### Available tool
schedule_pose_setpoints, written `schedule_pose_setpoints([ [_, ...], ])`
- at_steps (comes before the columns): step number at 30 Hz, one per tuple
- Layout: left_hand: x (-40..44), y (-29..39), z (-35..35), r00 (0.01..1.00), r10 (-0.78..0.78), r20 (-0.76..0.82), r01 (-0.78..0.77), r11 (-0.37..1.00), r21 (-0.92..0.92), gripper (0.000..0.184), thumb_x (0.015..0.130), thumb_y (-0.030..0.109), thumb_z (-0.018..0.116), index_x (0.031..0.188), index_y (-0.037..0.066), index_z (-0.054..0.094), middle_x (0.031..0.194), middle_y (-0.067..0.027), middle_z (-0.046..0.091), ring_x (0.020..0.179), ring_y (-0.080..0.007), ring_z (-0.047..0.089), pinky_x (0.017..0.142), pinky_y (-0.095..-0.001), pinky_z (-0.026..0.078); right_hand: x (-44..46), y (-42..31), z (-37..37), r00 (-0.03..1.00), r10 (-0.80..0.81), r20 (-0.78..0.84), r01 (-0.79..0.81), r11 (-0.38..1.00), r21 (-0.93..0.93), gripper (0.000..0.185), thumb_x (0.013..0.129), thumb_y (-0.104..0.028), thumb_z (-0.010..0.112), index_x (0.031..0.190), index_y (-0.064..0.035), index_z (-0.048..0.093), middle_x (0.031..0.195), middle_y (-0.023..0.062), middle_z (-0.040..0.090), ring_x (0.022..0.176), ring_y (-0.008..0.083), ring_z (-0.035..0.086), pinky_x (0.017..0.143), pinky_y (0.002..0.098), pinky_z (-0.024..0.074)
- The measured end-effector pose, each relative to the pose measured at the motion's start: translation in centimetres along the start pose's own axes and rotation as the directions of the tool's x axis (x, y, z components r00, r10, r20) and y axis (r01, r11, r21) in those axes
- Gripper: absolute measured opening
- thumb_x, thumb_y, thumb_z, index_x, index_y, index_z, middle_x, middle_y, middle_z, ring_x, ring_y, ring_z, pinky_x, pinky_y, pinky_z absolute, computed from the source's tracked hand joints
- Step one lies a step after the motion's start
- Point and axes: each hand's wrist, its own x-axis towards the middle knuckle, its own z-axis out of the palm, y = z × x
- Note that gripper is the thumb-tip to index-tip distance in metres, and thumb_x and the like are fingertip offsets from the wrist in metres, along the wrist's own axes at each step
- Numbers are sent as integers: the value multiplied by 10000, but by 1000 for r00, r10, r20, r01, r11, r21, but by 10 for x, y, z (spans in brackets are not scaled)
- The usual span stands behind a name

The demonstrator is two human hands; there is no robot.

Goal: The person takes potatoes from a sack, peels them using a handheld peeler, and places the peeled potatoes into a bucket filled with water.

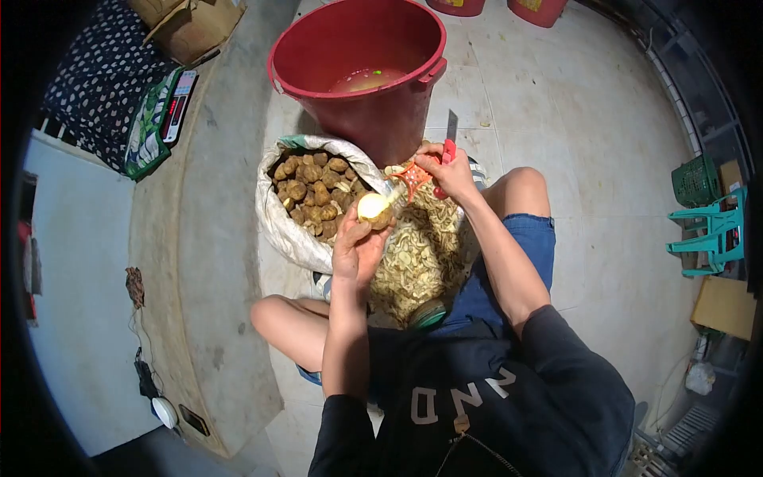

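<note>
My left hand (360, 248) is wrapped round a brown tuber (373, 208) whose top is peeled to a pale yellow. Near it on the right, my right hand (447, 171) holds an orange peeler (412, 180) and a knife (451, 143) with a red handle, its blade pointing up. A white sack (278, 226) full of unpeeled brown tubers lies open to the left. Pale peelings (413, 254) are heaped on the floor between my legs, under both hands.
A large red tub (373, 119) with liquid inside stands just beyond the sack. Two more red containers are at the top edge. Turquoise stools (715, 234) and a green basket (695, 181) are far right. A scale (180, 107) lies upper left.
</note>
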Motion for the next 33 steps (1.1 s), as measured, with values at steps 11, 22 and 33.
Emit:
schedule_pose_setpoints([
  [11, 1, -3, -4, 992, 106, -70, -83, 958, 274, 548, 783, -21, 656, 1291, -42, 453, 1197, -145, 555, 1130, -247, 558, 1036, -408, 438, -8, -18, 2, 992, -50, 113, 56, 997, -46, 150, 828, -103, 724, 896, 25, 682, 802, 23, 675, 739, 77, 603, 697, 242, 489],
  [22, -1, -4, -3, 997, 35, -71, -33, 999, 31, 524, 770, 19, 687, 1244, -30, 471, 1160, -155, 584, 1121, -269, 571, 1033, -410, 437, -3, -15, 0, 996, -21, 82, 22, 1000, -12, 134, 820, -103, 729, 870, 12, 682, 789, 12, 670, 744, 80, 608, 697, 251, 491],
  [33, -3, -4, 5, 993, 81, -89, -81, 997, 1, 466, 804, -20, 647, 1227, -1, 454, 1171, -155, 572, 1101, -263, 589, 989, -432, 501, -14, -30, 6, 996, -43, 75, 35, 994, 100, 141, 814, -89, 735, 893, 15, 683, 791, 5, 670, 754, 66, 602, 697, 246, 489],
])
